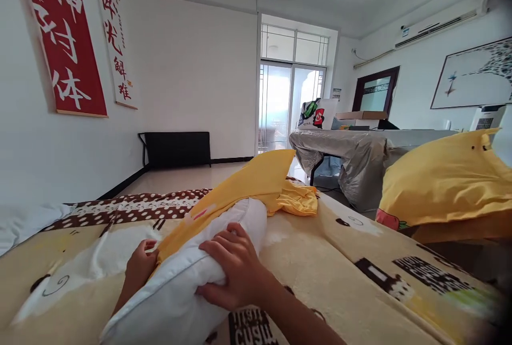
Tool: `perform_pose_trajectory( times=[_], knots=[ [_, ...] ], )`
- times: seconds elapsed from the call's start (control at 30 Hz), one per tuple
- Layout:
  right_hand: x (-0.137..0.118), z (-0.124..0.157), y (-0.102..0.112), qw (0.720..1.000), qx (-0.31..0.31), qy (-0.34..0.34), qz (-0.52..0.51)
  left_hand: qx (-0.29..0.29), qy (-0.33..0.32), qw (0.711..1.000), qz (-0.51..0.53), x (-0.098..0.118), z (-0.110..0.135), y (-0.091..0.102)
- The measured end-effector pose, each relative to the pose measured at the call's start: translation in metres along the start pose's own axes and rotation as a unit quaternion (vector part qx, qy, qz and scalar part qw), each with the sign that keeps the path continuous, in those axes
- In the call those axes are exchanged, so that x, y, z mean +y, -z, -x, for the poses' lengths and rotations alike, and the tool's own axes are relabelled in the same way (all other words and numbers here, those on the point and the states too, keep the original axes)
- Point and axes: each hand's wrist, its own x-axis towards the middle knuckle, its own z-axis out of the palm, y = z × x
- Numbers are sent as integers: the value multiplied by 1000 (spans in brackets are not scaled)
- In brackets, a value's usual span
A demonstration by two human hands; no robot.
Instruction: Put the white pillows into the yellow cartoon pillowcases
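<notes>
A white pillow [176,291] lies on the bed in front of me, its far end partly inside a yellow pillowcase [256,179]. My right hand [234,267] presses on the pillow's top and right side, fingers curled round it. My left hand [140,265] is closed on the edge of the yellow pillowcase at the pillow's left side. The rest of the pillowcase bunches up beyond the pillow.
The bed is covered with a beige patterned blanket [360,281] with a brown dotted border. A second pillow in a yellow case [444,179] sits at the right. Behind stand a table under a grey cover [352,147], a black bench [176,147] and a glass balcony door [288,99].
</notes>
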Motion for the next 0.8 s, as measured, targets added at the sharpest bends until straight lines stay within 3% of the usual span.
perform_pose_trajectory(
  times=[0.1, 0.17, 0.23, 0.33, 0.47, 0.57, 0.67, 0.8],
  knots=[
    [-3, 8, -8, 999, 38, 13, -9, 60, -36, 995, 72, 25, 10, 32],
    [-3, 18, -7, 999, 32, 32, -7, 34, -115, 987, 105, 52, 28, 49],
    [-2, 25, -2, 999, 9, 43, 6, -52, -209, 971, 104, 80, 48, 54],
    [-1, 26, 5, 998, 7, 52, 28, -175, -311, 929, 100, 105, 65, 43],
    [0, 22, 6, 997, 24, 65, 31, -182, -284, 936, 99, 102, 61, 24],
    [-2, 22, 1, 996, 39, 76, 41, -222, -275, 932, 83, 93, 56, 13],
    [-4, 23, -4, 993, 66, 82, 56, -184, -276, 942, 52, 91, 57, 0],
    [-8, 22, -8, 992, 74, 75, 66, -41, -308, 950, -14, 94, 62, -15]
  ],
)
